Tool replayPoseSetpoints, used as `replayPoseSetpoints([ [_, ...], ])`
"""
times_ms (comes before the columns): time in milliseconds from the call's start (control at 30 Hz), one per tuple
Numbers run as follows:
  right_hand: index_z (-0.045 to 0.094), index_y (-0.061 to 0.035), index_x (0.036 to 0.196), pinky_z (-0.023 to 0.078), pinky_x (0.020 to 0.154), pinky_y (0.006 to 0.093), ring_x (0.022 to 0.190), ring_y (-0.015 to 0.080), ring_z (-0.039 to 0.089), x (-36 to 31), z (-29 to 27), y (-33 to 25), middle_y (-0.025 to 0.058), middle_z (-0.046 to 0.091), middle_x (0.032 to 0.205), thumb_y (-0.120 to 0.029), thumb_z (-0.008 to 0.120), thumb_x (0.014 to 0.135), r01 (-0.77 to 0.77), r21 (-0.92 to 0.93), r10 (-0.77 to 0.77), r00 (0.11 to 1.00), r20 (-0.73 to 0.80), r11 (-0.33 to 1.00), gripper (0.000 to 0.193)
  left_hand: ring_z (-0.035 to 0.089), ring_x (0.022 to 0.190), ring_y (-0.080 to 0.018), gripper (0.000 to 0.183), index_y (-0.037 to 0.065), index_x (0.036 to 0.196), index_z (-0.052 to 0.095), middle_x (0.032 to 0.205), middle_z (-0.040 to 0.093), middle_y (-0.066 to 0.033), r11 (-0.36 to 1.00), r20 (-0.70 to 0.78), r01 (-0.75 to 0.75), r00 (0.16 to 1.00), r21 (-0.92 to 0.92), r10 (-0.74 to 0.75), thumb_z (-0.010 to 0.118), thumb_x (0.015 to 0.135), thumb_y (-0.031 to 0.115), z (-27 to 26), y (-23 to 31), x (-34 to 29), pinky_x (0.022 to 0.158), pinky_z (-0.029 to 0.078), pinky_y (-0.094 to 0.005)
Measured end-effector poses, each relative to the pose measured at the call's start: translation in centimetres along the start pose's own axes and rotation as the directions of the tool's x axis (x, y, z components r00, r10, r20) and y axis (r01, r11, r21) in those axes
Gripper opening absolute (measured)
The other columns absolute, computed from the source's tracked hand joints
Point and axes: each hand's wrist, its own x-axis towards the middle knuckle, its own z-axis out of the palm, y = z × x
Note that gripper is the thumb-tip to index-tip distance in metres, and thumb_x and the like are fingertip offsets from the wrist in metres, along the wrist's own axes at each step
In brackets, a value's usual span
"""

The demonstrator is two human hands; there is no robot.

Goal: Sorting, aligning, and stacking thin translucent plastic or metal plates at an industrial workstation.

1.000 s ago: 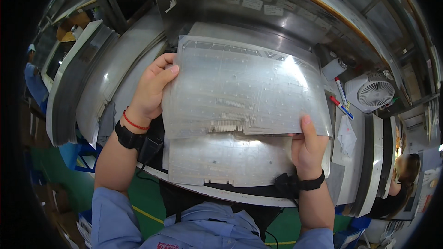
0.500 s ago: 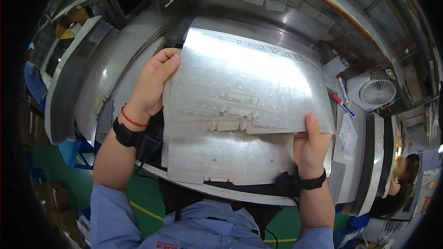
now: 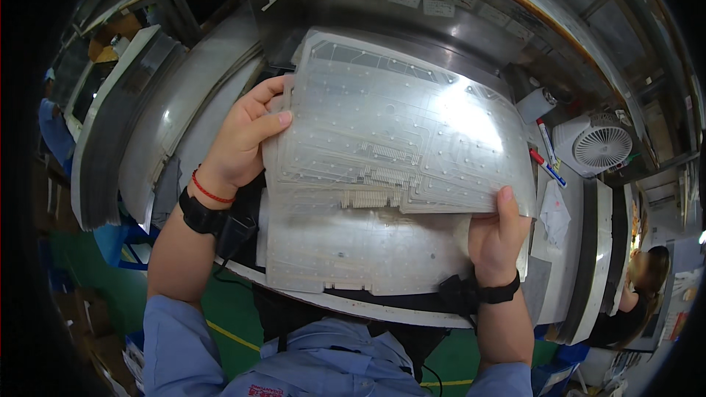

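Several translucent plastic circuit sheets [image 3: 382, 110], printed with fine traces and dots, are held fanned out and tilted in front of me. My left hand [image 3: 246, 129] pinches their left edge, thumb on top. At the lower right corner my right hand [image 3: 500, 239] grips them with the thumb up on the top sheet; its other fingers are hidden underneath. Comb-like rows of pale strips show at the stepped lower edges. Beneath lies another translucent sheet [image 3: 353, 254], flat on the table, with notches along its near edge.
Tall stacks of sheets [image 3: 121, 129] stand at the left, and more stacks [image 3: 588, 265] at the right. A small white fan [image 3: 599, 145], markers [image 3: 548, 167] and a crumpled white cloth [image 3: 554, 213] lie to the right. Behind rises a metal panel [image 3: 382, 11] with paper labels. A person [image 3: 636, 294] sits at far right.
The held sheets have tilted, so the glare has shrunk toward the right and more traces show. Their lower edges are fanned further apart. My left thumb has slid down along the edge.
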Motion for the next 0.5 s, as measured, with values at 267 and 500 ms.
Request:
replayPoseSetpoints([
  [267, 0.042, 0.0035, 0.142, 0.039, 0.111, 0.0403, 0.128, 0.0257, 0.053, -0.2, 0.7, -0.3, 0.015, 0.055, 0.139, -0.014, 0.064, 0.094, 0.02, -0.081, -0.017, 0.999, 0.03, 0.996, 0.055, 0.067, 0.106, -0.0167, 0.042, -0.002, 0.136, 0.047, 0.121, 0.066, -0.0138, 1.0, -0.04, -0.03, 0.999, -0.008, 0.03, 0.058, 0.096, 0.004, -0.1, -0.1, 0.0, 0.091, 0.056, -0.0299],
  [500, 0.042, 0.0044, 0.141, 0.04, 0.11, 0.0394, 0.127, 0.0252, 0.054, -0.2, 1.1, -0.5, 0.0157, 0.056, 0.137, -0.013, 0.064, 0.095, 0.001, -0.059, 0.0, 1.0, 0.014, 0.998, 0.054, 0.067, 0.106, -0.0181, 0.044, -0.003, 0.139, 0.046, 0.121, 0.067, -0.0157, 0.999, -0.064, -0.037, 0.997, 0.006, 0.037, 0.056, 0.097, 0.005, 0.3, 0.0, 0.0, 0.092, 0.056, -0.0309],
])
